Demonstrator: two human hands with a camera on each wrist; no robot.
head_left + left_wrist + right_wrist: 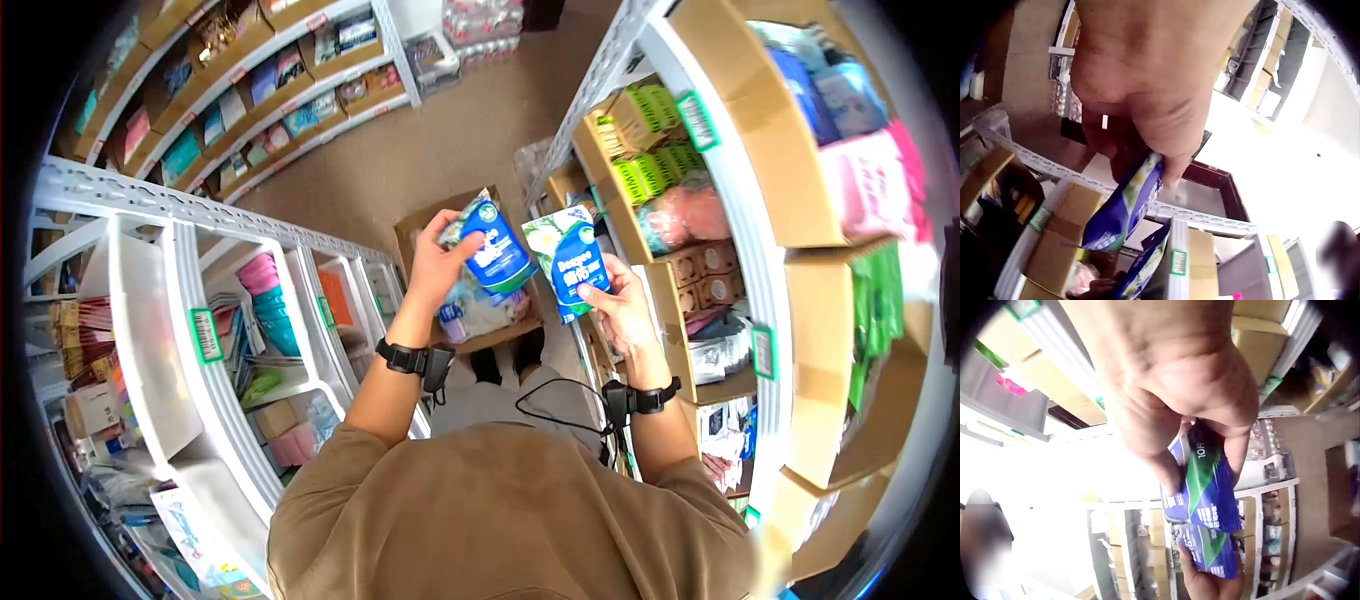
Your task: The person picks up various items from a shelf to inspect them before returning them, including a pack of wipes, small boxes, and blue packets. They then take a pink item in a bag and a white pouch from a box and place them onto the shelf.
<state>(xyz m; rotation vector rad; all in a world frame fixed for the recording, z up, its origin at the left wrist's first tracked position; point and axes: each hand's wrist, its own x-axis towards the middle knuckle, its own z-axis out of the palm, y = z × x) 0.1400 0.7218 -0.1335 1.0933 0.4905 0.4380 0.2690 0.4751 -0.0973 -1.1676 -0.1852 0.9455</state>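
Two blue, green and white packets are held up side by side in the head view. My left hand (440, 262) pinches the left packet (497, 250) by its upper left side, thumb across its front. The right packet (572, 268), with a flower print, is gripped at its lower right edge by my right hand (622, 305). A narrow gap separates the packets in the head view. From the right wrist view, the right hand (1179, 406) holds its packet (1200, 481) with the other packet (1210, 550) beyond it.
Below the hands an open cardboard box (470, 345) on the floor holds plastic-wrapped goods. Shelves with white bins (150, 340) stand at the left, and shelves with cardboard boxes (810, 360) at the right. Another stocked shelf (290, 105) is at the far left.
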